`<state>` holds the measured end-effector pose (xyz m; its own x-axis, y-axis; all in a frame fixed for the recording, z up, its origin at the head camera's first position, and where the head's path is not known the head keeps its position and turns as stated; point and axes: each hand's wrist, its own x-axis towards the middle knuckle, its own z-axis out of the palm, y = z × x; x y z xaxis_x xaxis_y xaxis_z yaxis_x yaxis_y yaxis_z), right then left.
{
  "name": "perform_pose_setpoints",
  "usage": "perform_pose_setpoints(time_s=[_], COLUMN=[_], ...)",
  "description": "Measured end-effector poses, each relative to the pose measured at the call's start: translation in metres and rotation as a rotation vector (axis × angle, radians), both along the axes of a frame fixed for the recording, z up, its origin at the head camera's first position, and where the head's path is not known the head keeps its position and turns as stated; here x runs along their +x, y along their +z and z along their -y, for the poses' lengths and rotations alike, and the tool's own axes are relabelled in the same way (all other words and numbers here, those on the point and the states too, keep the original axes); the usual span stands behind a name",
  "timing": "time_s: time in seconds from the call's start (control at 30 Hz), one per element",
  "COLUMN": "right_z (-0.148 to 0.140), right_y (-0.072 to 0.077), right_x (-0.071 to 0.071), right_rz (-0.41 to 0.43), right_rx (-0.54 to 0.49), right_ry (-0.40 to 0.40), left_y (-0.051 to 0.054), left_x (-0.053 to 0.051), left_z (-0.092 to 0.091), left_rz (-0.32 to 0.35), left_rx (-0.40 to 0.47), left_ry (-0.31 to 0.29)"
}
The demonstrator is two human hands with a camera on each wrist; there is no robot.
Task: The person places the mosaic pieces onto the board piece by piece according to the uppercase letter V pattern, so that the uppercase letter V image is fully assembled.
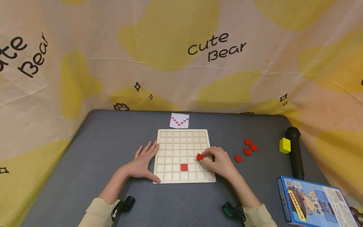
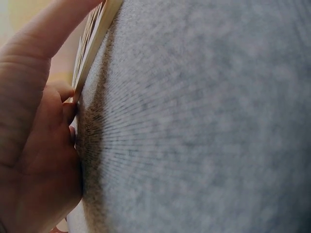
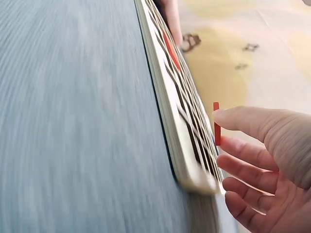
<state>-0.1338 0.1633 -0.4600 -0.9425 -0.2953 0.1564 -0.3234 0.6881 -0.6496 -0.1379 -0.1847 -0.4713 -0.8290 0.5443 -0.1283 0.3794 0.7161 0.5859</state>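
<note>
A pale wooden grid board [image 1: 173, 146] lies flat on the dark grey table. One red square tile [image 1: 184, 167] sits in a cell near its lower middle. My left hand [image 1: 143, 162] rests at the board's left edge, fingers spread, with the thumb on the lower left corner. Over the right part of the board, my right hand [image 1: 219, 162] pinches another red square tile [image 3: 217, 124] between thumb and fingertip. The right wrist view shows that tile edge-on, held above the grid. A pattern card [image 1: 179, 120] with a V of red squares lies beyond the board.
Several loose red tiles [image 1: 247, 152] lie right of the board. Farther right are a yellow block [image 1: 285, 146] and a black cylindrical object [image 1: 295, 154]. A blue box [image 1: 314, 203] occupies the front right corner. A printed cloth [image 1: 170, 63] hangs behind the table.
</note>
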Motion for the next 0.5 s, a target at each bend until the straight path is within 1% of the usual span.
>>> perform_pose_setpoints(time_s=[0.13,0.33,0.5], right_z=[0.018,0.044,0.064], right_y=[0.0,0.0,-0.001], right_x=[-0.001,-0.003,-0.005], right_rz=[-0.001,-0.021,-0.029], right_rx=[-0.014,-0.003,0.022], right_ry=[0.05,0.125,0.161], left_y=[0.0,0.002,0.002], left_x=[0.0,0.001,0.002], left_z=[-0.001,-0.001,-0.002], left_rz=[0.001,0.002,-0.002], left_rx=[0.004,-0.022,-0.025], left_ry=[0.006,0.004,-0.009])
